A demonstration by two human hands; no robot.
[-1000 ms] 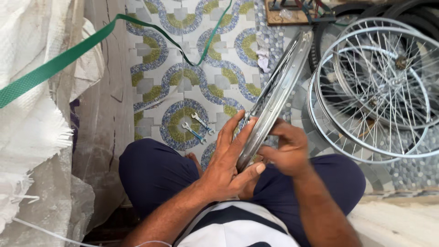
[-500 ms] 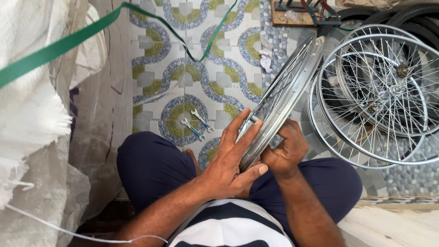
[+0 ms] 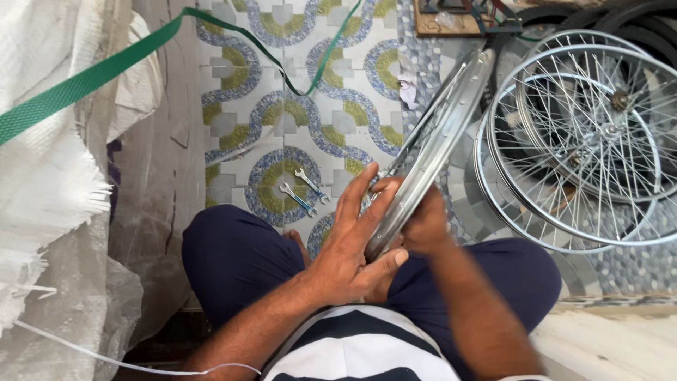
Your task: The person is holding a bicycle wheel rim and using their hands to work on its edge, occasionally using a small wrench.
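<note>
Both hands on rim (image 3: 437,134), held edge-on over lap, far end tilted up toward stacked wheels (image 3: 585,141). Left hand (image 3: 349,247) fingers spread flat along near side, thumb hooked under edge; right hand (image 3: 423,222) curled around far side (fingertips hidden, can't tell what's pinched). Looks like checking or truing at near edge. Next move likely needs steady left grip while turning rim. Two spanners (image 3: 302,190) on tiled floor (image 3: 233,127), well apart from hands

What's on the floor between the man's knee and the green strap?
Two small spanners lie on the patterned tile between the knee and the green strap, in the head view.
</note>
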